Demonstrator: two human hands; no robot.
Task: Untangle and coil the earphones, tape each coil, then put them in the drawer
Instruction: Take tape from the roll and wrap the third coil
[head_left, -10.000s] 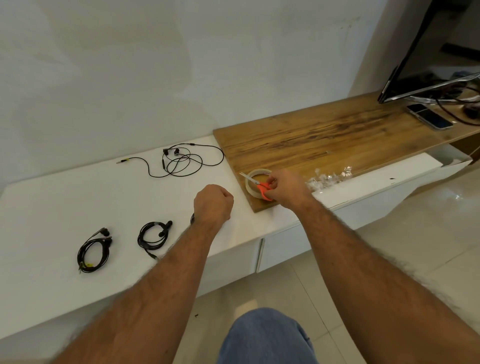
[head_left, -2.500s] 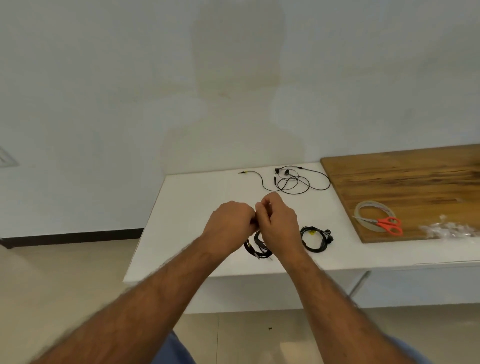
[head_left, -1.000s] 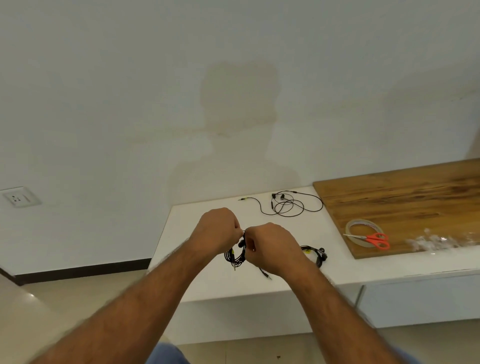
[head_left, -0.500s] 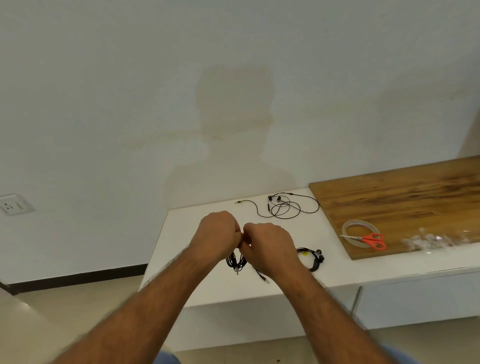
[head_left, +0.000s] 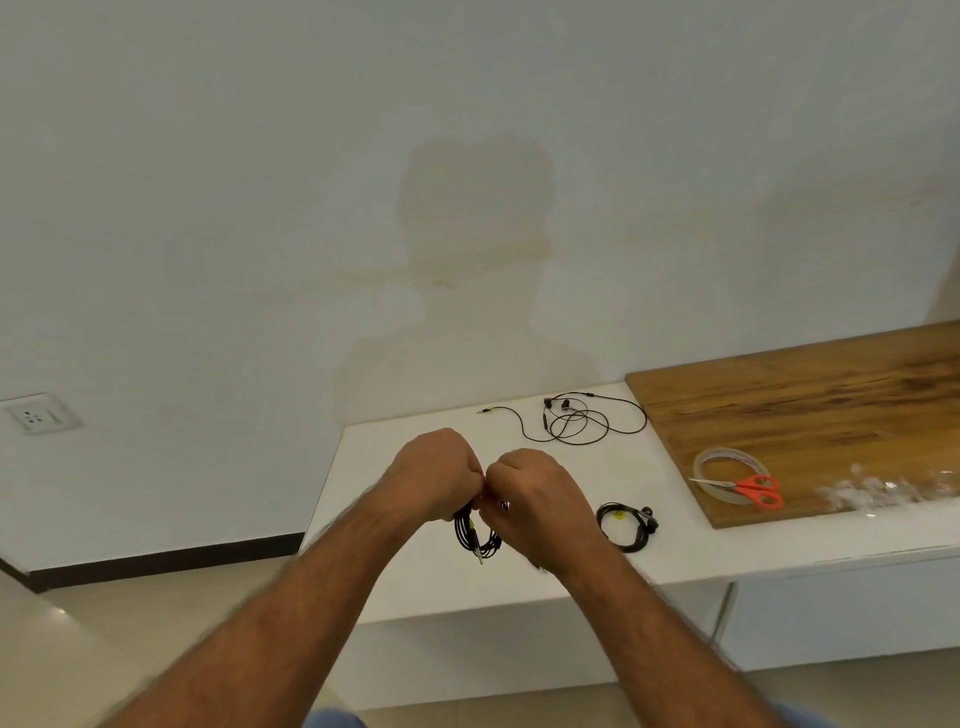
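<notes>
We work near the left end of the white counter (head_left: 395, 587), whose left edge and front edge both run close to our forearms; past them lies bare floor. To the right, a wooden board (head_left: 810, 415) covers the counter top, its left edge slanting toward the front.

Our left hand (head_left: 434, 480) and right hand (head_left: 535, 499) meet knuckle to knuckle above the counter, fingers curled, and together they pinch the top of a coiled black earphone (head_left: 475, 532) that hangs below them in a tight bundle of loops, with a small yellow mark on it and its plug pointing down.

Just right of our right wrist a second coiled earphone (head_left: 626, 525) lies flat on the white surface, also black with a yellow spot, its buds at the right side. Further back, near the wall, a loose earphone (head_left: 576, 423) sprawls in open loops, its plug stretched out to the left.

On the board's near corner sits a tape roll (head_left: 724, 470) with orange-handled scissors (head_left: 748, 488) laid across it.
</notes>
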